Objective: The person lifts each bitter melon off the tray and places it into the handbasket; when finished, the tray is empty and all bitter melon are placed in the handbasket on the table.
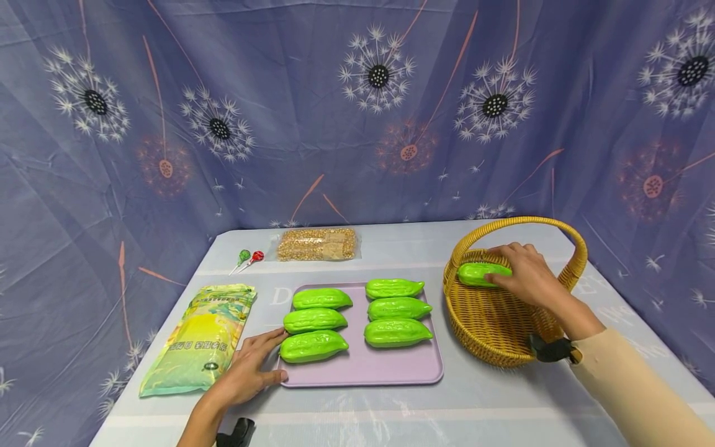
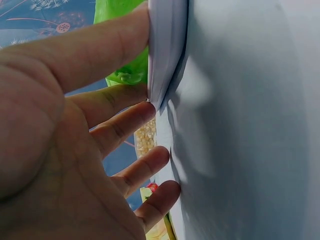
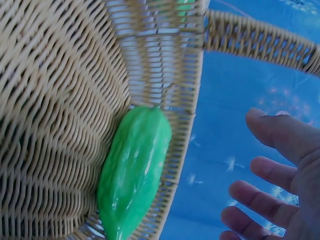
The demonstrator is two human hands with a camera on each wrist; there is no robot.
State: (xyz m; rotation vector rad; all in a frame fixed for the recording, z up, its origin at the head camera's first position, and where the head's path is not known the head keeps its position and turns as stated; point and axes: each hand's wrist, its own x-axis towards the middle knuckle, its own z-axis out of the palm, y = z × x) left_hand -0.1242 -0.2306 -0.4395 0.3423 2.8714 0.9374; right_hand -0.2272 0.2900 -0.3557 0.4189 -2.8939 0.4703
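Observation:
Glossy green bitter melons [image 1: 398, 333] lie in two columns on a pink tray [image 1: 385, 374]. My left hand [image 1: 249, 366] rests at the tray's near left corner, with thumb and fingertips touching its rim and the fingers fairly straight. Another bitter melon [image 3: 135, 172] lies inside a yellow wicker basket [image 3: 55, 125], along its far wall. Over that end of the basket is my right hand [image 1: 527, 273]. The right wrist view shows this hand with fingers spread and a gap between them and the melon.
A yellow-green printed bag [image 1: 198, 341] lies left of the tray. Behind are two lollipops [image 1: 250, 258] and a clear pack of corn kernels [image 1: 316, 244]. The basket's arched handle [image 1: 519, 221] rises above its rim. A patterned blue curtain [image 1: 313, 112] hangs behind the table.

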